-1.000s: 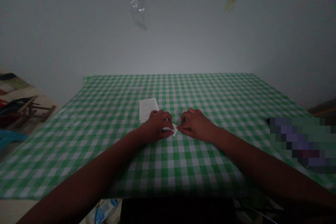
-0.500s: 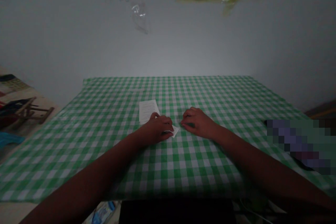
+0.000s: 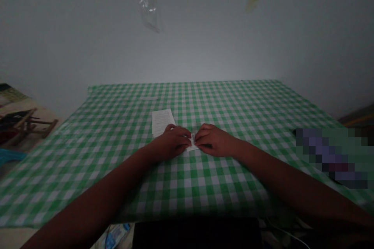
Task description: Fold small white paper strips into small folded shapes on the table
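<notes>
A small piece of printed white paper (image 3: 193, 148) lies on the checked tablecloth, between my two hands. My left hand (image 3: 172, 141) has its fingers closed on the paper's left side. From the other side, my right hand (image 3: 214, 140) pinches the paper's right edge, thumb below and fingers above. Much of the paper is hidden under the fingers. Just beyond my left hand lies a larger printed white sheet (image 3: 162, 121), its lower right corner covered by that hand.
A green and white checked cloth (image 3: 233, 186) covers the table. At its right edge sits a blurred-out flat object (image 3: 330, 155). A pale wall (image 3: 187, 46) with tape stands behind. On the left floor are a wooden frame (image 3: 43, 126) and a blue item (image 3: 11, 155).
My right hand has moved left and now touches the small paper, which has turned slightly between the hands. The left hand keeps its hold. The view has tilted down a little.
</notes>
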A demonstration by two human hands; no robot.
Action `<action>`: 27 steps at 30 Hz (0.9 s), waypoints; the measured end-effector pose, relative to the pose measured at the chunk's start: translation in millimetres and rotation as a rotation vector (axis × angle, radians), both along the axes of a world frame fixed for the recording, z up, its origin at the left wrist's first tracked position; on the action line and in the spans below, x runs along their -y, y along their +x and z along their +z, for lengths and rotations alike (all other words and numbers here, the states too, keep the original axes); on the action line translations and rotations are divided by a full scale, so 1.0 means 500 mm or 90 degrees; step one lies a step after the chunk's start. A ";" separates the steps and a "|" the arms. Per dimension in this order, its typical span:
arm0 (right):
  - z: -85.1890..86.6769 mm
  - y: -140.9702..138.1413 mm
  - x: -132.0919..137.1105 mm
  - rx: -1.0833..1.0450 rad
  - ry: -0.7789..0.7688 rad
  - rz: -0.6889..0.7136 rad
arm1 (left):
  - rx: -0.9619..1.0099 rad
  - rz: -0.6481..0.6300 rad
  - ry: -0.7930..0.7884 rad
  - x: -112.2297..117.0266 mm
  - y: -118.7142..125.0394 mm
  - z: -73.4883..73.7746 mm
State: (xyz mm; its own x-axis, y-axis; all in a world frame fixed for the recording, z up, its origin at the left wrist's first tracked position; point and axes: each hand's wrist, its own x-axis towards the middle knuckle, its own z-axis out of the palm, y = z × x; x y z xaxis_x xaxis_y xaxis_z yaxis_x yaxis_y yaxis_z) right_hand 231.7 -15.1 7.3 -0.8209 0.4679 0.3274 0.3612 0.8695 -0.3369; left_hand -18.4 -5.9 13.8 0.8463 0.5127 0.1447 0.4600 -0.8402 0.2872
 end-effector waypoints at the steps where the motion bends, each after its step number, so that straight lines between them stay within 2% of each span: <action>1: 0.000 -0.001 0.002 0.000 -0.001 0.002 | -0.001 0.012 0.004 0.001 0.000 0.000; 9: 0.010 0.008 0.007 0.018 -0.007 -0.006 | 0.011 0.043 -0.030 0.002 0.004 -0.011; 16: 0.018 0.014 0.016 0.120 -0.005 0.017 | 0.002 0.036 -0.051 -0.004 0.002 -0.014; 22: 0.010 0.017 0.010 0.097 -0.030 -0.018 | 0.010 0.029 -0.050 -0.007 0.002 -0.015; 27: 0.001 0.026 -0.010 0.102 -0.011 -0.076 | 0.014 0.026 -0.052 -0.007 0.002 -0.015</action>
State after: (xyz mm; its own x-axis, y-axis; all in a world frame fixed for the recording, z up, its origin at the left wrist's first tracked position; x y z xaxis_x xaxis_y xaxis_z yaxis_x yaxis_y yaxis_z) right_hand 244.8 -9.9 7.8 -0.8005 0.5693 0.1873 0.5115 0.8118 -0.2816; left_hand -17.4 -2.7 6.0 0.8218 0.5571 0.1194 0.4859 -0.7948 0.3636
